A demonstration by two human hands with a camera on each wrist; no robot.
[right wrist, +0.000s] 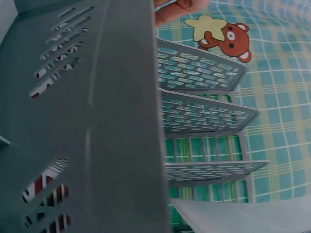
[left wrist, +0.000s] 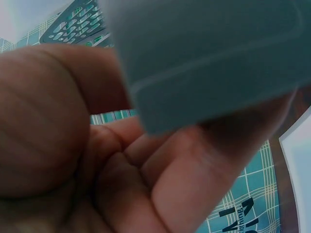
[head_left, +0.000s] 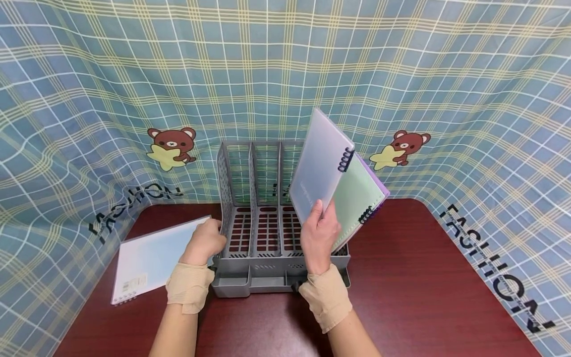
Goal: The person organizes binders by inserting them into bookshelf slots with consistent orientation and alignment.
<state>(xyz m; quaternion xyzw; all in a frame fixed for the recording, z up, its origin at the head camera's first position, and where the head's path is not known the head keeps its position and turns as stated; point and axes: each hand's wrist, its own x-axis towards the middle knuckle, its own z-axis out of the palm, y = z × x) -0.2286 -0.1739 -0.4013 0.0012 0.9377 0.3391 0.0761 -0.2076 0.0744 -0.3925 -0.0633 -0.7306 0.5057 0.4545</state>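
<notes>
A grey file organizer (head_left: 266,258) with upright slotted dividers stands on the table in the head view. My left hand (head_left: 205,242) grips its left front corner; the left wrist view shows the grey panel's corner (left wrist: 204,73) between thumb and fingers. My right hand (head_left: 320,233) pinches a ring-bound notebook (head_left: 318,163) with a frosted cover, thumb on its front, raised and tilted over the organizer's right side. Behind those fingers lean a green ring-bound notebook (head_left: 357,191) and a purple one (head_left: 379,183), their lower ends hidden behind the organizer's front.
Left of the organizer, a pale blue and white ring-bound notebook (head_left: 156,258) with a barcode label lies flat on the dark red table (head_left: 415,277). Shallow trays (head_left: 267,284) run along the organizer's front. A checked cloth (head_left: 267,74) with printed bears hangs around the table's back and sides.
</notes>
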